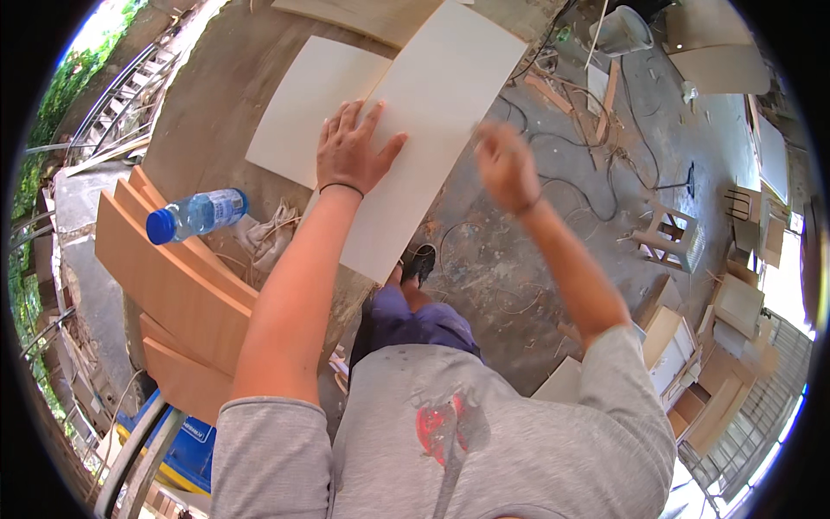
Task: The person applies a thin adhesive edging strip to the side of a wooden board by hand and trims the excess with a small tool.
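Note:
My left hand (353,149) lies flat with fingers spread on a long white board (450,78). That board rests at a slant on the workbench and partly covers a second white panel (298,108) to its left. Just off the right edge of the long board, above the floor, is my right hand (508,166). It is smeared by motion; the fingers look bent, and whether they hold anything cannot be made out.
Curved brown wood panels (173,285) stand at the left, with a blue-capped water bottle (199,214) lying on them. Beside it is a crumpled cloth (268,233). Cables (596,203), a stool (674,238) and a bucket (622,33) are on the floor at right.

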`<state>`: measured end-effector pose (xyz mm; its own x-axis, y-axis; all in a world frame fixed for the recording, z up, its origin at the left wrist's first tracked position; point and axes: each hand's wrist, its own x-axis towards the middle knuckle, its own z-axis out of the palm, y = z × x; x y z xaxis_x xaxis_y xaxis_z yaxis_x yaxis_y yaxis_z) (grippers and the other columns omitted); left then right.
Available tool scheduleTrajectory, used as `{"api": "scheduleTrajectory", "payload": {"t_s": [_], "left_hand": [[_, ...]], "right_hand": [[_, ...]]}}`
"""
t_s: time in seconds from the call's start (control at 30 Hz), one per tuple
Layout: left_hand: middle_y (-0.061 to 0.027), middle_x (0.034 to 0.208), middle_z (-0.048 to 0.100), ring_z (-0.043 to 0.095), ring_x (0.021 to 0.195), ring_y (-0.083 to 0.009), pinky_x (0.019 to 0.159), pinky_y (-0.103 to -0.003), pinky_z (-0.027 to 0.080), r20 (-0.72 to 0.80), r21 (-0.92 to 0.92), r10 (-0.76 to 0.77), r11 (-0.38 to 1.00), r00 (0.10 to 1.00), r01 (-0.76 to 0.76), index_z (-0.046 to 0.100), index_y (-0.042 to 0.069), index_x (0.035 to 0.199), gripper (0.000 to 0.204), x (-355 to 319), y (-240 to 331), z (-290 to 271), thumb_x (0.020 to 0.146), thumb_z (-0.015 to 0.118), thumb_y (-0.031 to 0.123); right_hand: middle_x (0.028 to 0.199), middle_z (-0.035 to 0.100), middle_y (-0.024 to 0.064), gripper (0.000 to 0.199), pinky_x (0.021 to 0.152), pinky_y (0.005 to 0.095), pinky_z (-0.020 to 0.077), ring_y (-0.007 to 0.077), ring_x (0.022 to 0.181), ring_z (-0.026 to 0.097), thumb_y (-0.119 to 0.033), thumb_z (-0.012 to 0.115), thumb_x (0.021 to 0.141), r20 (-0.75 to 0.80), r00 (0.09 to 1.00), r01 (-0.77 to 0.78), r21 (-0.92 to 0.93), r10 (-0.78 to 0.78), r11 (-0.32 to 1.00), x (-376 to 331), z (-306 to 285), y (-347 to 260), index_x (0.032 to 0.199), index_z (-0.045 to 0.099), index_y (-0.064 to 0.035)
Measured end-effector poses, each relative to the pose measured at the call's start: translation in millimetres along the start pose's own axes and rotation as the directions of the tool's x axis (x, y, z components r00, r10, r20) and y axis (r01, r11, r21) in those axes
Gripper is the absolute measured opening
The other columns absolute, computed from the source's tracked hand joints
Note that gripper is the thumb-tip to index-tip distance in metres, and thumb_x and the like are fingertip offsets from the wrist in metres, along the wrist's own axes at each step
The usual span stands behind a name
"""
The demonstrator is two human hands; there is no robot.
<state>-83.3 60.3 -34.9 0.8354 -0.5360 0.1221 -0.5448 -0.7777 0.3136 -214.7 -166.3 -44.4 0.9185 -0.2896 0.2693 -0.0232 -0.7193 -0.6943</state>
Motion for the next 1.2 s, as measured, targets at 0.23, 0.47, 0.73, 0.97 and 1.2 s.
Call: {"api": "scheduleTrajectory", "payload": {"t_s": [0.23, 0.47, 0.73, 0.97, 1.2], "left_hand": [[-0.0103, 0.140, 0.049, 0.040, 0.135, -0.0272, 0.113, -0.042, 0.029, -0.005, -0.004, -0.001, 1.000, 1.000, 0.001, 0.053, 0.021, 0.135, 0.061, 1, 0, -1, 0.086, 0.058, 0.057], [-0.0116, 0.139, 0.049, 0.041, 0.134, -0.0280, 0.112, -0.043, 0.029, -0.014, -0.006, 0.008, 1.000, 1.000, -0.008, 0.054, 0.020, 0.134, 0.060, 1, -1, -1, 0.086, 0.058, 0.057], [-0.0137, 0.138, 0.050, 0.041, 0.134, -0.0291, 0.112, -0.043, 0.029, -0.045, -0.007, 0.045, 0.999, 0.998, -0.046, 0.055, 0.021, 0.134, 0.061, -2, -4, 3, 0.087, 0.056, 0.059], [-0.0114, 0.141, 0.048, 0.039, 0.136, -0.0267, 0.113, -0.042, 0.028, -0.036, -0.029, 0.007, 1.000, 0.999, -0.008, 0.053, 0.022, 0.136, 0.064, -3, -5, 11, 0.086, 0.053, 0.063], [-0.0094, 0.141, 0.048, 0.039, 0.135, -0.0251, 0.113, -0.044, 0.028, -0.034, -0.040, 0.015, 0.999, 0.999, -0.016, 0.053, 0.021, 0.136, 0.066, -3, -6, 10, 0.086, 0.051, 0.065]], "right_hand": [[0.100, 0.065, 0.0190, 0.033, 0.082, 0.0464, 0.0508, 0.0386, 0.094, 0.062, -0.009, 0.054, 0.082, -0.261, 0.965, -0.092, -0.370, -0.008, 0.925, 153, -31, 114, 0.113, 0.064, -0.0085], [0.103, 0.066, 0.0164, 0.034, 0.082, 0.0488, 0.0513, 0.0387, 0.098, 0.062, -0.016, 0.055, 0.082, -0.251, 0.968, -0.147, -0.470, 0.028, 0.870, 169, -25, 126, 0.115, 0.065, -0.0184], [0.093, 0.065, 0.0153, 0.029, 0.073, 0.0472, 0.0518, 0.0378, 0.088, 0.062, -0.011, 0.055, 0.082, -0.064, 0.994, 0.054, -0.430, -0.091, 0.901, 97, -8, 63, 0.108, 0.065, -0.0147], [0.089, 0.057, 0.0098, 0.018, 0.063, 0.0403, 0.0514, 0.0305, 0.083, 0.059, -0.011, 0.059, 0.076, 0.201, 0.978, 0.102, -0.254, -0.051, 0.962, -123, 69, -116, 0.094, 0.060, -0.0129], [0.087, 0.059, 0.0069, 0.035, 0.068, 0.0388, 0.0525, 0.0276, 0.087, 0.060, -0.008, 0.059, 0.073, 0.294, 0.940, 0.223, -0.135, -0.176, 0.965, -117, 46, -150, 0.106, 0.066, -0.0148]]}}
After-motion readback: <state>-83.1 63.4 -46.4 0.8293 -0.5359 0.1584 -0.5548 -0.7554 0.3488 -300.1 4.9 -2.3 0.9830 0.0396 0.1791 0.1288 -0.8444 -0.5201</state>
